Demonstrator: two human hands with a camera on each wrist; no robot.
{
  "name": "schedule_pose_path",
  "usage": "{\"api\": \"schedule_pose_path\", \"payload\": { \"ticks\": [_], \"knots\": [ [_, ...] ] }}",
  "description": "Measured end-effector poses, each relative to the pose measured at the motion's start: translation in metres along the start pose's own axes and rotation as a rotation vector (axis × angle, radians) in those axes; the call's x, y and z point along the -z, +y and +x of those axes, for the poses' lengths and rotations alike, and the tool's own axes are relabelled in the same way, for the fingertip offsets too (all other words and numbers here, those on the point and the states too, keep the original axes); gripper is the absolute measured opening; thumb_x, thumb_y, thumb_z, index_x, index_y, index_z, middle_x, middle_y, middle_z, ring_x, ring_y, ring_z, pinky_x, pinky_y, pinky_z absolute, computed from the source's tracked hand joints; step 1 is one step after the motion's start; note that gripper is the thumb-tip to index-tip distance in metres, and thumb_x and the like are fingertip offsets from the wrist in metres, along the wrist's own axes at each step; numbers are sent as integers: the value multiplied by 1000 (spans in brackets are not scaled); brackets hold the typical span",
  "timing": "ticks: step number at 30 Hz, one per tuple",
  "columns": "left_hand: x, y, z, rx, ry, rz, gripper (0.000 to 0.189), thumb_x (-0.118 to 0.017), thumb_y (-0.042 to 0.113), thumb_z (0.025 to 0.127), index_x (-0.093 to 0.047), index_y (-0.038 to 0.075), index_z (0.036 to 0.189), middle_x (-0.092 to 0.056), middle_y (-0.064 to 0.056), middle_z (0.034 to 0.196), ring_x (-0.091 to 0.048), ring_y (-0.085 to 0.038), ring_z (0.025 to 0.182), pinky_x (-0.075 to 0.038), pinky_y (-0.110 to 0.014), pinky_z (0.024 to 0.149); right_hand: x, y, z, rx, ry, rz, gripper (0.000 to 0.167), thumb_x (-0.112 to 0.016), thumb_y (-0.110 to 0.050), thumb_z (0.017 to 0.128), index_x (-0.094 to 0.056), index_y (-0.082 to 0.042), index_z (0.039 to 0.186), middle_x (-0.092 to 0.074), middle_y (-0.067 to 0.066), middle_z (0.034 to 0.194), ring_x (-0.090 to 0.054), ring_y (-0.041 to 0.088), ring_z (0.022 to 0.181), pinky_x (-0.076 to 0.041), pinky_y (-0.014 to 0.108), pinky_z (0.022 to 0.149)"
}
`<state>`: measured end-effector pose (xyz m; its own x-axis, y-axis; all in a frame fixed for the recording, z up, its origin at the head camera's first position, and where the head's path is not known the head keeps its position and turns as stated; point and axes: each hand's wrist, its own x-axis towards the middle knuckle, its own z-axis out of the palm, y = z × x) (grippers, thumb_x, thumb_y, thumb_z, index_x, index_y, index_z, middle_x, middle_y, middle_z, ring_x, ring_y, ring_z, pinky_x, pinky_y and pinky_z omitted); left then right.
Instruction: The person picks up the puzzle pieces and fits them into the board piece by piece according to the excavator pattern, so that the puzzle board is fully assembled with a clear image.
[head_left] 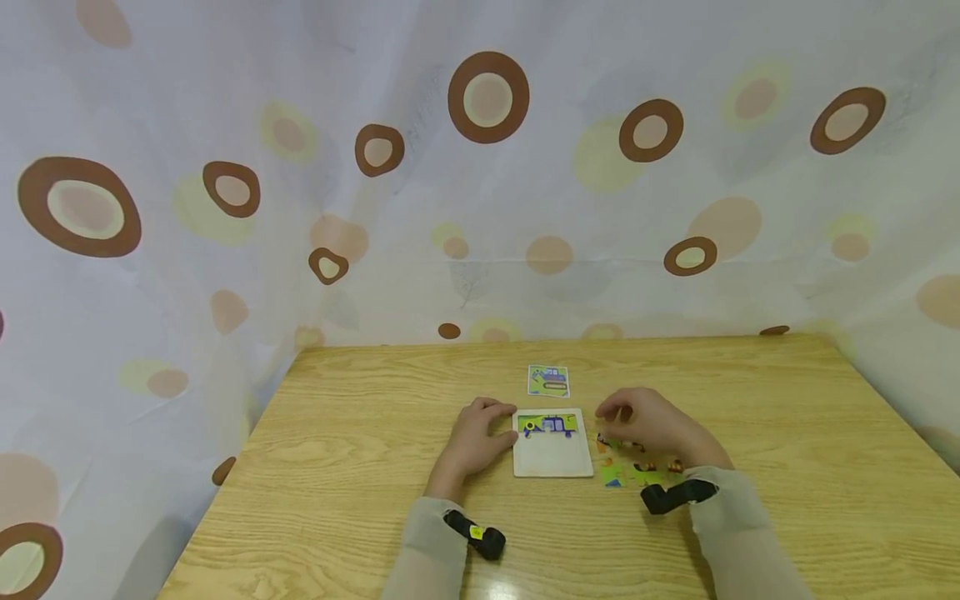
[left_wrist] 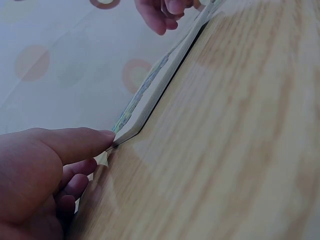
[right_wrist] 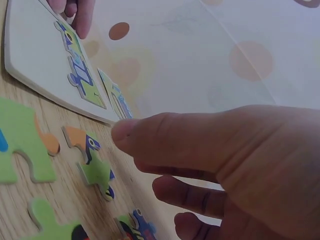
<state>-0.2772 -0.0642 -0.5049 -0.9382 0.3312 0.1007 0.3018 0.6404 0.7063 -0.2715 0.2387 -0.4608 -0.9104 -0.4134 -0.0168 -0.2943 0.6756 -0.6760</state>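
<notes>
A white square puzzle tray [head_left: 552,460] lies flat on the table, with joined puzzle pieces [head_left: 548,425] showing part of a blue vehicle along its far side. My left hand [head_left: 476,435] rests at the tray's left edge, thumb and forefinger touching it, as the thumb [left_wrist: 90,142] shows in the left wrist view. To the right of the tray, my right hand [head_left: 652,423] hovers over loose puzzle pieces [right_wrist: 95,170]. Its thumb [right_wrist: 165,137] and fingers are loosely bent and apart, with nothing visible between them. The hand hides some of the pieces in the head view.
A small picture card [head_left: 548,381] of a blue digger lies just beyond the tray. Several green and orange pieces [head_left: 612,473] are scattered right of the tray. A patterned curtain [head_left: 487,208] hangs around the wooden table [head_left: 360,467] at the back and sides.
</notes>
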Motion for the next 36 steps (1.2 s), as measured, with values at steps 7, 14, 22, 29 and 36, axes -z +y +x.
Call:
{"api": "schedule_pose_path", "payload": {
  "ticks": [7,14,22,29,36],
  "knots": [
    [0,1,-1,1,0,1,40,-69,19,92,-64,11,131,-52,-10,132,-46,-32,125,-36,-48,106,3,0,-9,-57,-56,32,32,-74,-7,83,-68,-6,114,-64,5,110,-55,24,95,-49,41,81],
    [3,5,-3,2,-1,-5,40,-69,18,92,-64,10,131,-52,-11,132,-46,-33,125,-36,-49,106,3,3,-10,-85,-119,34,37,-76,-8,80,-65,-11,115,-63,3,114,-55,21,95,-49,38,80],
    [2,5,-3,7,-2,-6,41,-69,18,92,-64,11,131,-52,-11,133,-45,-33,126,-35,-49,106,0,6,-8,-57,-123,-39,31,-78,-8,81,-67,-14,109,-62,-1,106,-55,19,91,-49,39,79],
    [2,4,-3,11,-2,-11,41,-69,19,93,-63,11,132,-51,-11,133,-44,-33,126,-35,-49,107,0,3,-6,-50,-105,-46,26,-77,-6,81,-67,-12,103,-61,1,99,-53,20,82,-49,36,72],
    [2,4,-3,10,1,-12,40,-69,19,93,-64,11,132,-51,-10,133,-45,-33,126,-35,-49,106,1,0,-4,-33,-81,-24,21,-76,-10,83,-68,-12,102,-62,1,100,-55,20,87,-49,38,77]
  ]
}}
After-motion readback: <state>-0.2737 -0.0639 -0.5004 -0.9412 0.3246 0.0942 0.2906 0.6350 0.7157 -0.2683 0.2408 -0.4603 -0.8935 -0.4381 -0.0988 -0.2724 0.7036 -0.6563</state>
